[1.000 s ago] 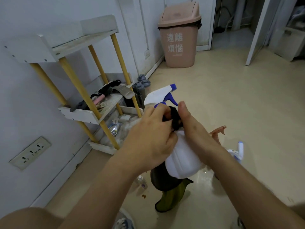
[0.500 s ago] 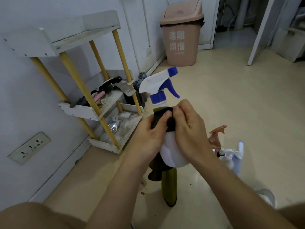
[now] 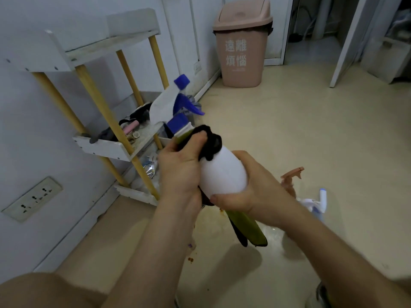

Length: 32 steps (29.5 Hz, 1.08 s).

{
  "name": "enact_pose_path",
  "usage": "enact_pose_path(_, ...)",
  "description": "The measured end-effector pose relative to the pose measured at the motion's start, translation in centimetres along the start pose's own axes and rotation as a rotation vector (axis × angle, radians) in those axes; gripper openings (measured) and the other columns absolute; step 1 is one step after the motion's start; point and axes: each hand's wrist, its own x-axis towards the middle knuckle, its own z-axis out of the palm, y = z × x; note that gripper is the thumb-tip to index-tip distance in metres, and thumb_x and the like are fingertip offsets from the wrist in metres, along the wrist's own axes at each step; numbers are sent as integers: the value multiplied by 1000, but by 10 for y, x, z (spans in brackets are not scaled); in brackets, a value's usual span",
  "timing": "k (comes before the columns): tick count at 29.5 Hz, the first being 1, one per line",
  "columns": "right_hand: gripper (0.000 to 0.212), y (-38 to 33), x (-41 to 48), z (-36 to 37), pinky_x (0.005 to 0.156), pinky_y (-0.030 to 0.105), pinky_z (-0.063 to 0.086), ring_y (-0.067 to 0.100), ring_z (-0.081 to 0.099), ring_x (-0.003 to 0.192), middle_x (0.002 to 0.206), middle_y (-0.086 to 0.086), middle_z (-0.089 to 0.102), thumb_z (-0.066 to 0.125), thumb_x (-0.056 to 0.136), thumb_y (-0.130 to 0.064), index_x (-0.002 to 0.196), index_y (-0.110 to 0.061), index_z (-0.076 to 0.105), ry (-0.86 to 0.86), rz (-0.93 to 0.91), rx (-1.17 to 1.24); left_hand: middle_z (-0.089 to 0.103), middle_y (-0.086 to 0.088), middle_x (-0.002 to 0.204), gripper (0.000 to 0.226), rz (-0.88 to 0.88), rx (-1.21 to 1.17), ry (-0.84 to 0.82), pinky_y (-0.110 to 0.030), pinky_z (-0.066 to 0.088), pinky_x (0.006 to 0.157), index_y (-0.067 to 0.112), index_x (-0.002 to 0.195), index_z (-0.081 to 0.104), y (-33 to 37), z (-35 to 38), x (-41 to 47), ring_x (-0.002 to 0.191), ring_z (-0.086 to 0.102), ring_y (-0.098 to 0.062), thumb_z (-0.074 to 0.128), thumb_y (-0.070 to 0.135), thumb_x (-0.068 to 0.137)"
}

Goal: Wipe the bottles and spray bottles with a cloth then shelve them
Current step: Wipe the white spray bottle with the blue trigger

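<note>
A white spray bottle [image 3: 223,172] with a blue trigger head is tilted up and to the left at the middle of the view. My right hand [image 3: 255,192] grips its rounded base from the right. My left hand [image 3: 181,168] holds a black and green cloth [image 3: 209,143] against the bottle's neck and shoulder. The cloth's loose end [image 3: 249,230] hangs below the bottle. A brown spray bottle [image 3: 290,178] and a white and blue one [image 3: 315,204] stand on the floor to the right, partly hidden by my right arm. The white shelf rack [image 3: 106,150] with yellow posts stands against the left wall.
The rack's middle tier holds dark items and a pink one; its bottom tier holds clutter. A pink bin [image 3: 242,43] stands at the far wall. A wall socket [image 3: 31,198] sits low on the left. An open door [image 3: 347,41] is at the back right.
The bottle has tipped from upright to leaning left. My right hand slid down from the neck to the base. My left hand moved up with the cloth to the neck.
</note>
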Motion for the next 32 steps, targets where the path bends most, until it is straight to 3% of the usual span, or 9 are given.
enact_pose_path(6,79,39,7,39,69,38,46,36,53,97,117,17,51,80,63,-36,128,-18,39,619,-293,-743,70,-9,86,27,-214,-80,344,-44,59,82,12,89,61,-16,8,18,80,69,-24,81,21,72)
enact_pose_path(9,78,37,10,24,70,40,50,25,52,96,114,3,48,83,61,-42,124,-26,40,376,-179,-476,75,-13,98,67,-327,-183,178,-57,56,85,7,106,68,-24,-3,26,88,72,-31,85,32,46)
enact_pose_path(14,63,31,8,-4,68,20,54,4,60,91,110,-5,56,77,63,-45,116,-29,47,-225,84,191,66,-10,89,28,-245,-121,-316,-38,54,73,9,100,66,-25,-28,33,79,62,-24,65,14,73)
enact_pose_path(17,86,35,5,-2,80,33,58,17,67,101,116,1,68,87,51,-48,127,-29,52,-517,203,710,67,-8,87,35,-313,-284,-650,-34,57,72,7,95,68,-17,-31,30,79,64,-21,77,17,63)
enact_pose_path(19,93,33,3,-1,80,36,58,21,68,100,111,1,70,89,46,-53,126,-24,54,-575,196,799,70,-6,84,30,-311,-325,-714,-32,58,73,6,94,69,-9,-27,26,79,68,-19,75,20,69)
enact_pose_path(23,74,18,4,-8,80,35,59,19,61,104,113,-7,60,81,60,-52,122,-32,46,-257,104,218,72,-8,85,25,-242,-37,-268,-34,57,66,3,97,65,-3,-11,29,71,66,-22,70,17,77)
enact_pose_path(27,80,24,5,15,69,39,50,23,54,90,106,2,52,80,60,-54,121,-28,36,343,-129,-738,76,-10,92,76,-281,-32,145,-50,60,78,10,109,68,-18,-5,36,83,74,-28,80,33,38)
enact_pose_path(29,84,30,5,27,65,38,42,29,52,85,102,11,53,82,54,-49,123,-21,42,525,-241,-886,76,-10,96,85,-322,-64,176,-54,58,80,12,110,69,-22,-6,40,84,73,-28,76,40,30)
enact_pose_path(32,78,21,5,12,67,35,45,22,51,89,103,0,48,80,61,-54,123,-28,40,328,-129,-679,73,-13,97,41,-352,-99,34,-47,57,86,7,97,70,-26,-10,38,82,69,-26,78,27,62)
